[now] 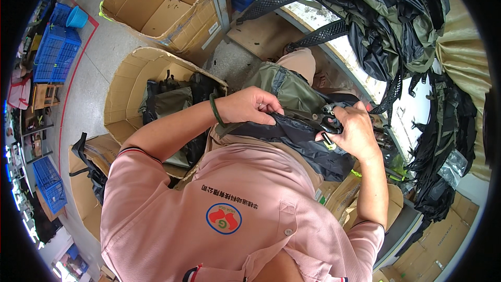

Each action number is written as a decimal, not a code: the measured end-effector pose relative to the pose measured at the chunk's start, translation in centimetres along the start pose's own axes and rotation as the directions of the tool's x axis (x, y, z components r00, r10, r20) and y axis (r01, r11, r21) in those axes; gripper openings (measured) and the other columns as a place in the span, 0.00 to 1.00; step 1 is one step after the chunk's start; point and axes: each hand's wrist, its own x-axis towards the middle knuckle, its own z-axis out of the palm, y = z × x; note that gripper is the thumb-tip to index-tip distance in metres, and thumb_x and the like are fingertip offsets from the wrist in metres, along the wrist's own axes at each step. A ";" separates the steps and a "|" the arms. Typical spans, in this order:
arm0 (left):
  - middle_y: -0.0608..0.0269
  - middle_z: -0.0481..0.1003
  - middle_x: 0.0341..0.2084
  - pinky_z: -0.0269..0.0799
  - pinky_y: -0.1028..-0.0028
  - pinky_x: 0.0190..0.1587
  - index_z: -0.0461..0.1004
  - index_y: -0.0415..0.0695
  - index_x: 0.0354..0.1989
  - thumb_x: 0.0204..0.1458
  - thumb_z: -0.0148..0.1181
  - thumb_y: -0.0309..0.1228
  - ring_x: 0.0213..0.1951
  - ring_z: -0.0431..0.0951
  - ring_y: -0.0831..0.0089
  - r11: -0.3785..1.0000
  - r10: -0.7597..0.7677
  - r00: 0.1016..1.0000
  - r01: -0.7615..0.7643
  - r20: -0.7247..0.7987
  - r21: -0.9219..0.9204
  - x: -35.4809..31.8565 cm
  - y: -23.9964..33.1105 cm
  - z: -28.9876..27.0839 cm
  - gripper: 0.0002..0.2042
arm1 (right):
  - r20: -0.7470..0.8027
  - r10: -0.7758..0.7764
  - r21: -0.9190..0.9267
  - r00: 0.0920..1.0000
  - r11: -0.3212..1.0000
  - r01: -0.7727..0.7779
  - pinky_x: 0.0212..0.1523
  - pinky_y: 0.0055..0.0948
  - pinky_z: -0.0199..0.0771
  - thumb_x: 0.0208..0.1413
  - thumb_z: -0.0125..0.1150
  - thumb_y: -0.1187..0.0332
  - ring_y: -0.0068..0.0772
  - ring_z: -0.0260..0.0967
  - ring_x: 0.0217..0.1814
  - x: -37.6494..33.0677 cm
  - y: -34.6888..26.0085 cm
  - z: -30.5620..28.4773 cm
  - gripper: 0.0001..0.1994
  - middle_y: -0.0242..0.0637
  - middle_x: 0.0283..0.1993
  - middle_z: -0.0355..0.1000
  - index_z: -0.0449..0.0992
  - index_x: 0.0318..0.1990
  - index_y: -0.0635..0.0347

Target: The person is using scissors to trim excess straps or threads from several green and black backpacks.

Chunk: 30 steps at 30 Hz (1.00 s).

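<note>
An olive and black thin-fabric bag (288, 87) lies across my lap, its olive part on the far side and its black part toward me. My left hand (249, 106), with a dark green bangle on the wrist, pinches the bag's edge between thumb and fingers. Right of it, my right hand (357, 129) is closed round a small black tool (330, 124) with a loop-like handle, held against the fabric. Its exact kind is hard to make out. A small yellow-green piece (329, 142) shows below the right thumb.
At left, an open cardboard box (122, 91) holds more olive and black bags (175, 99). Another open box (156, 8) stands beyond it. On the table (360, 57) at right are piled bags (386, 15) and black straps (443, 141). Blue crates (57, 52) stand far left.
</note>
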 end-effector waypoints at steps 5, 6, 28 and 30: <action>0.67 0.74 0.37 0.68 0.77 0.50 0.75 0.38 0.42 0.49 0.62 0.21 0.44 0.72 0.80 0.988 0.005 1.000 -0.005 0.001 0.157 -0.3 1.1 -0.4 0.11 | -0.069 0.083 0.104 0.994 0.992 -0.076 0.37 0.33 0.59 0.31 0.75 0.50 0.43 0.69 0.28 -1.3 0.6 0.1 0.24 0.38 0.22 0.70 0.71 0.25 0.58; 0.67 0.75 0.37 0.69 0.78 0.48 0.75 0.38 0.42 0.50 0.62 0.22 0.42 0.73 0.81 0.955 0.038 0.999 -0.031 -0.018 0.296 -0.8 1.5 -0.9 0.10 | -0.019 0.165 0.168 0.986 0.973 -0.159 0.36 0.34 0.61 0.32 0.75 0.52 0.44 0.69 0.27 -1.8 1.3 0.3 0.23 0.38 0.23 0.70 0.71 0.26 0.59; 0.53 0.71 0.43 0.65 0.67 0.50 0.70 0.39 0.50 0.47 0.66 0.44 0.48 0.71 0.57 0.551 -0.065 0.847 -0.411 0.528 0.726 8.6 1.3 6.2 0.26 | 0.291 0.449 0.867 0.845 0.251 -0.431 0.30 0.17 0.59 0.43 0.72 0.76 0.11 0.57 0.29 -15.5 2.4 7.2 0.13 0.21 0.26 0.65 0.71 0.34 0.60; 0.52 0.71 0.42 0.66 0.67 0.50 0.70 0.39 0.49 0.46 0.66 0.45 0.48 0.71 0.56 0.568 -0.081 0.857 -0.380 0.509 0.730 8.9 0.7 7.7 0.27 | 0.316 0.457 0.849 0.832 0.256 -0.463 0.32 0.17 0.61 0.44 0.71 0.77 0.12 0.58 0.30 -15.6 2.0 6.7 0.13 0.22 0.28 0.66 0.71 0.35 0.61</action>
